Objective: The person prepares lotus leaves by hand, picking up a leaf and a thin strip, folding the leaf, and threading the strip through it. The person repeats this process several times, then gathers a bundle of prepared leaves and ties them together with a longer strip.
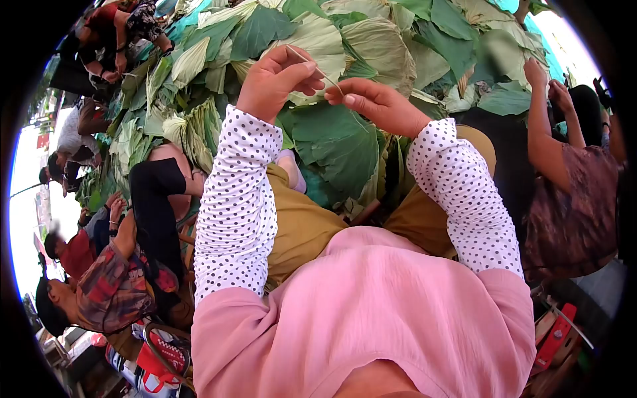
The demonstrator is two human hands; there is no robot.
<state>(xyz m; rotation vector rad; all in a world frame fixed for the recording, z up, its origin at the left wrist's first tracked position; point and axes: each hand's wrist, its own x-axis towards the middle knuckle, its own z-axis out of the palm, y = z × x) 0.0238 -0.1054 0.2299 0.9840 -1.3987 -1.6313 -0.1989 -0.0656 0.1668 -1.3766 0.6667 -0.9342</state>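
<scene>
A thin pale stem point(317, 69) stretches between my two raised hands, above a heap of large green leaves point(335, 142). My left hand point(282, 79) pinches its upper end between thumb and forefinger. The lower end is in the fingertips of my right hand point(378, 105), and a fine strand trails below them. The hands are a little apart. Both forearms wear white dotted sleeves. Beneath my hands, the leaves lie in front of my knees, some dark green, others paler and folded.
Other people sit close by: one in a patterned shirt point(109, 292) at the left, one in a brown top point(570, 205) at the right. More people are at the upper left. A red bag point(161, 361) is at the lower left, a red object point(555, 338) at the lower right.
</scene>
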